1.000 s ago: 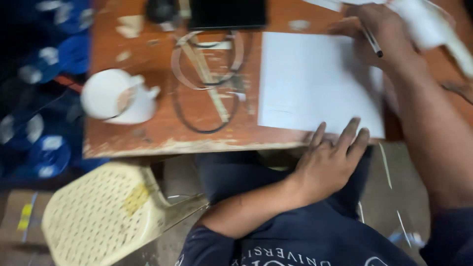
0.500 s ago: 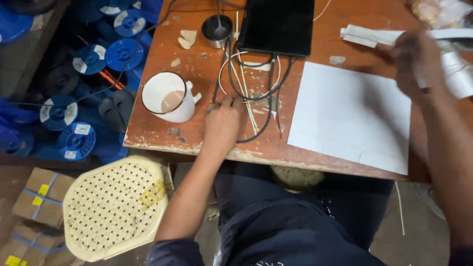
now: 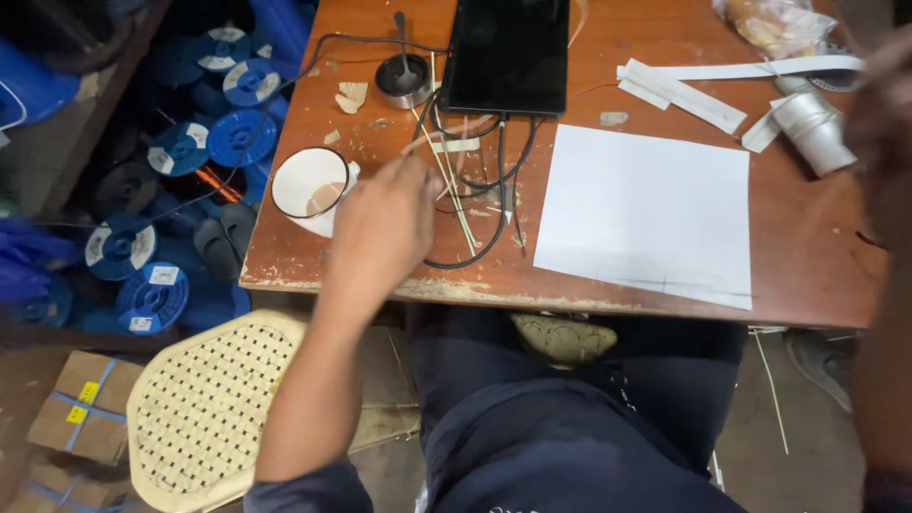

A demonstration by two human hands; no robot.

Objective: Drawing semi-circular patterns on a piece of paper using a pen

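My left hand (image 3: 380,223) hovers over the left part of the wooden table (image 3: 807,275), just right of a white cup (image 3: 306,182). Its fingers are pinched, and a pale thin stick (image 3: 456,133), blurred, runs from the fingertips toward the black tablet (image 3: 508,52). Under the hand's right side lie a coiled black cable (image 3: 480,249) and several thin sticks (image 3: 463,214). A white paper sheet (image 3: 646,209) lies flat at the centre right. My right hand (image 3: 888,85) is a dark blur at the right edge near a silver roll (image 3: 817,133); its fingers are unreadable.
A small metal dish (image 3: 404,81) with a tool stands beside the tablet. White paper strips (image 3: 684,90) and a plastic bag (image 3: 779,24) lie at the back right. Blue wire spools (image 3: 218,133), a cream woven stool (image 3: 209,399) and cardboard boxes (image 3: 71,418) are on the floor at left.
My left hand left the paper's front edge, went to the cable and sticks, and now is raised beside the cup. My right hand drew back to the right edge. The view shifted.
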